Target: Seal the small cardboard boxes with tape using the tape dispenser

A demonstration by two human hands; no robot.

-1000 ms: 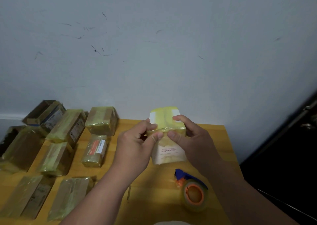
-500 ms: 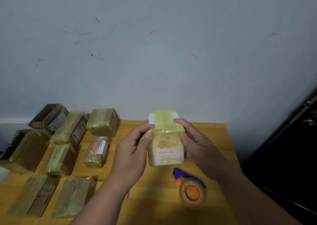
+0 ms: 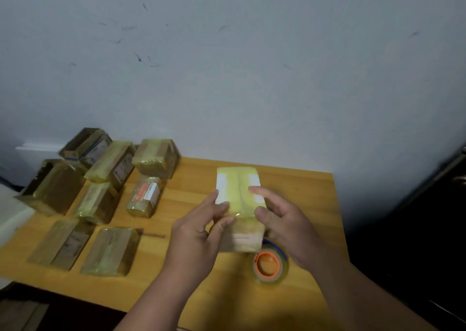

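Note:
I hold a small white box (image 3: pixel 238 189) wrapped in yellowish tape above the wooden table (image 3: pixel 302 199), tipped so its taped top faces me. My left hand (image 3: pixel 199 232) grips its left side, thumb on the front face. My right hand (image 3: pixel 285 219) grips its right side, with the forefinger laid on the top and the thumb on the front. The tape dispenser (image 3: pixel 269 263), with an orange core, a clear tape roll and a blue body, lies on the table just below the box, partly hidden by it.
Several taped cardboard boxes (image 3: pixel 111 164) lie in rows on the table's left half, some reaching past its back-left corner. A grey scuffed wall stands close behind. A dark door with a handle (image 3: pixel 459 179) is at the right. The table's right edge drops into shadow.
The box has tipped from upright toward me, so its taped top now shows. My fingers have shifted along its sides. My head has moved, so the view looks down at the table more.

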